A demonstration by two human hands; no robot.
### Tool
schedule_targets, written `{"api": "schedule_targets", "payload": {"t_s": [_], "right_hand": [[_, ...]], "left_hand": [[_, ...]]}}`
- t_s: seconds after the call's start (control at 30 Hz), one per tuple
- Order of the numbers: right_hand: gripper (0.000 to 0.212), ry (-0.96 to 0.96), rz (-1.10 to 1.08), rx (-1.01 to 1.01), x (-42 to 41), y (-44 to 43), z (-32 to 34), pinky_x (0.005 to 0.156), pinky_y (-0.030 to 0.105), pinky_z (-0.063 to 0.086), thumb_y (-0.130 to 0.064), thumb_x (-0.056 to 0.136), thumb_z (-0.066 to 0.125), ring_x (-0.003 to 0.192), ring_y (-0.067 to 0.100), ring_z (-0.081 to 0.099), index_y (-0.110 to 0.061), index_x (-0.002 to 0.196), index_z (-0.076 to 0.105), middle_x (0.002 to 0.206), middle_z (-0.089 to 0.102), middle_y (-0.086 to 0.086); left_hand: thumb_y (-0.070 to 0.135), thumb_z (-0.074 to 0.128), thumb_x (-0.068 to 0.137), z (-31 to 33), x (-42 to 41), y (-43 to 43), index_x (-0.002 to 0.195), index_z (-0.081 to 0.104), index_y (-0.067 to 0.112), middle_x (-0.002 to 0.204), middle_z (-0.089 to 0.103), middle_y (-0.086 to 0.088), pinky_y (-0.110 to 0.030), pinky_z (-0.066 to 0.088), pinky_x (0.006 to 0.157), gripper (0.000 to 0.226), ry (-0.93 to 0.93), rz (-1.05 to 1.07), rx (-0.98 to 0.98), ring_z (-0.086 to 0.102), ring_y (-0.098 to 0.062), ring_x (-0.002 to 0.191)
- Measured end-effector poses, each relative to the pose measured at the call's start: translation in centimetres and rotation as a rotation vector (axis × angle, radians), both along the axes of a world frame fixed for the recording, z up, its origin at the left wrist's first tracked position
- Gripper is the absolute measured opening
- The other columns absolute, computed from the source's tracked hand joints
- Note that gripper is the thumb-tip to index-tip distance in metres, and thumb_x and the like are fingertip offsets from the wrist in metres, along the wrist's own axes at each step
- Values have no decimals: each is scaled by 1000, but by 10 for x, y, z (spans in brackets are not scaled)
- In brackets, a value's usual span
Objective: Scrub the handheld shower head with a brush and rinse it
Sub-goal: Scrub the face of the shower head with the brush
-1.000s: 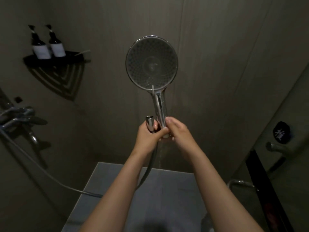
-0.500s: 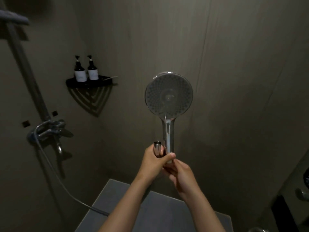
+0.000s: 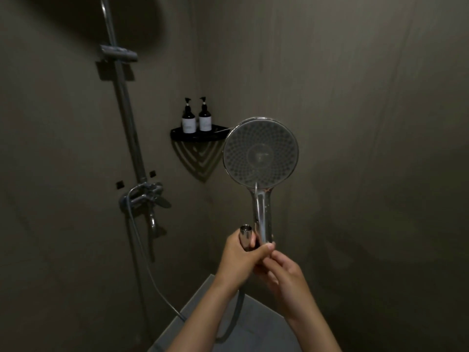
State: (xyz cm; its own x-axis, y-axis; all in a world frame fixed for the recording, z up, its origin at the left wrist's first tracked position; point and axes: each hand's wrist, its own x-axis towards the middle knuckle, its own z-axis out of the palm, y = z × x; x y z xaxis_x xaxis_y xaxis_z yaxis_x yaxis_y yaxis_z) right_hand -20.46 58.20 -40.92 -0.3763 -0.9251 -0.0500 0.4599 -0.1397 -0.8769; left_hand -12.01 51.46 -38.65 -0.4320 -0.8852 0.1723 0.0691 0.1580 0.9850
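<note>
Left hand [image 3: 239,260] grips the loose hose end [image 3: 246,237] and shower head [image 3: 261,152] handle together; right hand [image 3: 285,274] pinches the handle's base. Likely rejoining them: align threads squarely before twisting.

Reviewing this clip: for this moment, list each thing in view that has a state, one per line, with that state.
shower head: held upright, spray face toward the camera, detached from the hose
hose connector: loose beside the handle, held in the left hand
left hand: closed on the hose connector
right hand: fingers at the handle's lower end
pump bottles: upright on the corner shelf
wall holder: empty
</note>
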Motion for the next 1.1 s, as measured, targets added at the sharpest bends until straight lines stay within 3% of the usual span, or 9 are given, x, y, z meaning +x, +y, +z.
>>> {"api": "schedule_targets", "payload": {"t_s": [0.23,0.33,0.43,0.57,0.73,0.9,1.1], "right_hand": [[22,46,-2,-7,28,-32,-1,73,23,56,0,93,48,89,20,70,0,109,64,97,74,14],[21,41,-15,-1,36,-47,3,75,23,57,0,93,50,93,20,70,-1,110,63,100,74,13],[20,27,-36,3,42,-66,7,74,22,57,1,92,50,90,19,70,1,109,61,101,73,16],[22,65,-30,6,50,-89,16,71,20,57,2,93,48,87,17,69,4,113,59,102,72,16],[26,109,-1,-33,60,-117,24,69,15,55,-1,94,47,80,9,68,6,119,55,96,70,10],[27,89,24,-45,69,-143,23,73,19,55,-3,95,47,86,13,67,5,120,55,102,69,12],[23,62,31,-40,61,-178,15,78,23,57,-2,95,48,91,14,69,0,115,58,107,70,14]], "left_hand": [[31,78,56,-6,24,-31,55,47,29,78,62,-30,-51,54,69,31,-17,68,-57,65,-44,91],[32,79,55,-4,32,-47,55,48,29,84,66,-29,-51,55,73,31,-9,53,-44,66,-42,90],[24,80,59,1,39,-64,58,55,27,92,68,-29,-57,56,76,26,15,18,-18,69,-37,88],[7,77,72,4,46,-94,59,58,29,92,70,-23,-48,59,74,32,21,14,-20,71,-32,87],[6,76,74,6,54,-130,54,56,34,91,69,-27,-41,56,67,40,29,10,-97,70,-33,91],[11,77,71,6,63,-156,55,56,34,92,69,-26,-54,55,81,35,2,35,-139,70,-33,92],[17,77,64,5,57,-179,60,42,21,90,65,-33,-57,54,81,35,-15,97,-132,69,-37,93]]}}
